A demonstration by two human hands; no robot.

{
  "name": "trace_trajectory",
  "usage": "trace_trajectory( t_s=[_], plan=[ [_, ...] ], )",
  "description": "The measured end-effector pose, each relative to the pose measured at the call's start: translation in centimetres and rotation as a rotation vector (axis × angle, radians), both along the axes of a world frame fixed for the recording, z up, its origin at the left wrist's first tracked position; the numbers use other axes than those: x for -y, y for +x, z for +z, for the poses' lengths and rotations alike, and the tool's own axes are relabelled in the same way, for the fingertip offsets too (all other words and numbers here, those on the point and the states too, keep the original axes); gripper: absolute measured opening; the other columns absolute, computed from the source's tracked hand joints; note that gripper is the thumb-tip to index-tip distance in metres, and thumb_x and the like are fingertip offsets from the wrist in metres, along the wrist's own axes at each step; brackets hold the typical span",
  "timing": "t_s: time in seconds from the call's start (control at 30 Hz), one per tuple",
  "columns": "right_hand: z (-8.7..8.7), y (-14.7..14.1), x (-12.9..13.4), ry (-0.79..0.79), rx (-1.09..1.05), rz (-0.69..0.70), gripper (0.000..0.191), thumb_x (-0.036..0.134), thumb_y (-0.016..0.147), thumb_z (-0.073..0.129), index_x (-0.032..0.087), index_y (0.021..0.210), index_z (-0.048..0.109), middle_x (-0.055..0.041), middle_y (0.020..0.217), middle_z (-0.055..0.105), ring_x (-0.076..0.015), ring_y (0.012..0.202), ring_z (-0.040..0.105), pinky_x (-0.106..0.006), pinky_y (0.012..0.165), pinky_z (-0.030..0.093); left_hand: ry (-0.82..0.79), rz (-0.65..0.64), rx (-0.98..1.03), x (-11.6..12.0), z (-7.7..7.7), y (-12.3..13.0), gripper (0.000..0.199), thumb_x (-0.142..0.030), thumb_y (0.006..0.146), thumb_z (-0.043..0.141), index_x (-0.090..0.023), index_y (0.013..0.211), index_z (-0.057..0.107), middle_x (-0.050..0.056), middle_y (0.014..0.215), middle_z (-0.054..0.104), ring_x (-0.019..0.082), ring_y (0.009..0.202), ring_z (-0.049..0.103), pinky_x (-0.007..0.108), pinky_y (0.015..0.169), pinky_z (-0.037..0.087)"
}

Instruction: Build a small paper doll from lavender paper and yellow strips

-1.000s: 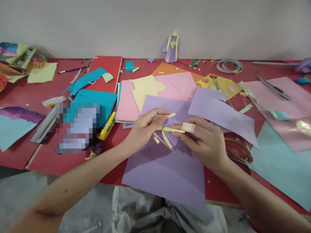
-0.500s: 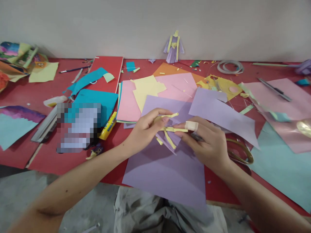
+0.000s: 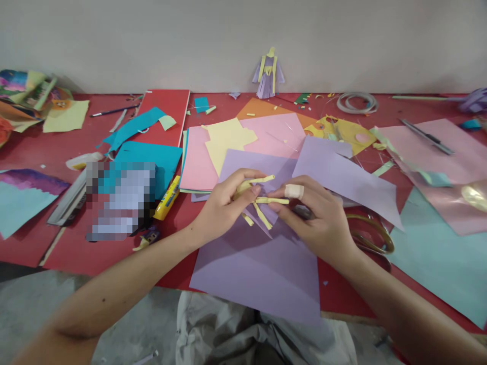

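A small paper figure (image 3: 263,215) with rolled yellow limbs and a purple paper piece hangs between my hands, above a purple sheet (image 3: 254,276). My left hand (image 3: 232,200) is closed on its body, thumb and index finger pinching it. With thumb and index finger, my right hand (image 3: 315,210) pinches a yellow paper limb on the right side; one of its fingers wears a plaster (image 3: 294,191). Something dark shows under the right fingers, too hidden to name. A finished-looking purple and yellow paper figure (image 3: 268,75) leans against the wall at the back.
Scissors (image 3: 375,233) lie by my right wrist. A yellow glue stick (image 3: 167,197), a blurred-out object (image 3: 124,203) and a cutter (image 3: 72,197) lie on the left. Coloured sheets, a pen (image 3: 428,137) and a coil of clear tubing (image 3: 357,103) cover the red table.
The whole view has shifted slightly. My right fingers have slid a little along the yellow limb, and my left hand keeps its hold on the figure.
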State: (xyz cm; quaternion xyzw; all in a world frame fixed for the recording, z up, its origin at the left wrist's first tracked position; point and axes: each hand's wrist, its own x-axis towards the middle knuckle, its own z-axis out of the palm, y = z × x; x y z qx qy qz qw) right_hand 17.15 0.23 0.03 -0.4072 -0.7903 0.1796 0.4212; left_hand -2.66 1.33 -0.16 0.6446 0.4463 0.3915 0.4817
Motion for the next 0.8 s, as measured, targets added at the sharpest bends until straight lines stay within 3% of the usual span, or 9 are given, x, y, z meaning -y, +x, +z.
trace_trajectory(
  t_s=[0.2,0.4,0.67,0.8],
  plan=[
    [-0.04,0.00,-0.07,-0.018,-0.014,0.023,0.012,0.019,0.089,0.067,0.023,0.099,0.069,-0.0044,0.091,0.064,-0.0166,0.080,0.063,-0.028,0.062,0.053,0.034,0.014,-0.015,0.14,0.03,-0.03,0.033,-0.046,0.096,0.055,-0.024,0.119,0.065,0.004,0.093,0.064,0.017,0.083,0.061,0.023,0.062,0.051],
    [-0.15,0.03,-0.08,-0.021,0.001,0.033,0.014,0.020,0.089,0.067,0.024,0.102,0.069,-0.0057,0.097,0.064,-0.0187,0.087,0.064,-0.029,0.065,0.055,0.068,0.026,-0.039,0.16,0.21,-0.03,0.032,-0.045,0.097,0.055,-0.023,0.118,0.065,0.004,0.105,0.066,0.014,0.080,0.060,0.021,0.059,0.049],
    [-0.16,-0.03,-0.04,-0.066,0.005,0.034,0.008,0.022,0.088,0.068,0.025,0.096,0.067,-0.0050,0.095,0.064,-0.0185,0.086,0.064,-0.032,0.070,0.054,0.178,-0.022,-0.089,0.40,0.34,0.25,0.026,-0.036,0.099,0.052,-0.021,0.118,0.064,0.005,0.107,0.069,0.012,0.079,0.065,0.020,0.068,0.056],
    [-0.17,-0.13,0.06,-0.096,-0.019,0.037,0.006,0.023,0.088,0.068,0.026,0.094,0.065,-0.0049,0.096,0.065,-0.0201,0.089,0.064,-0.035,0.074,0.054,0.127,-0.078,-0.071,0.65,0.21,0.32,0.028,-0.036,0.100,0.049,-0.021,0.121,0.060,0.003,0.097,0.070,0.010,0.066,0.065,0.018,0.056,0.057]
  ],
)
